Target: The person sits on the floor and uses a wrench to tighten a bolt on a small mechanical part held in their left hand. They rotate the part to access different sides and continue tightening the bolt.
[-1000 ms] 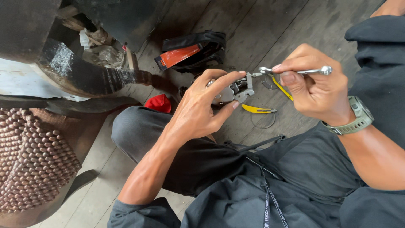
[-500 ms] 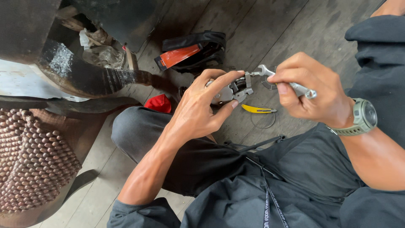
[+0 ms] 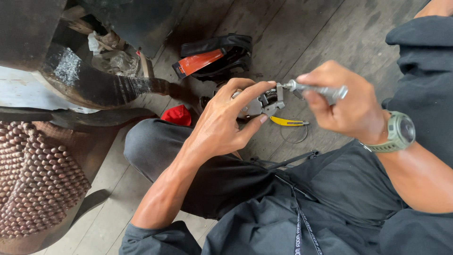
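Note:
My left hand (image 3: 226, 123) grips a small metal part (image 3: 262, 103) with a spring on it, thumb below and fingers over the top. A silver metal tool (image 3: 317, 90) is in my right hand (image 3: 344, 106), its tip touching the right side of the part. A green watch (image 3: 398, 133) sits on my right wrist. Both hands hover over a dark wooden floor (image 3: 292, 33), above my knees in dark trousers.
A yellow-handled tool (image 3: 289, 122) and a thin wire ring (image 3: 294, 134) lie on the floor under the hands. A black and orange pouch (image 3: 214, 57) lies further off. A red object (image 3: 178, 114) rests beside my left knee. A beaded seat cover (image 3: 33, 184) is at left.
My right hand has turned the silver tool and shifted its grip, fingers now lower on the handle. The left hand keeps the metal part in the same place.

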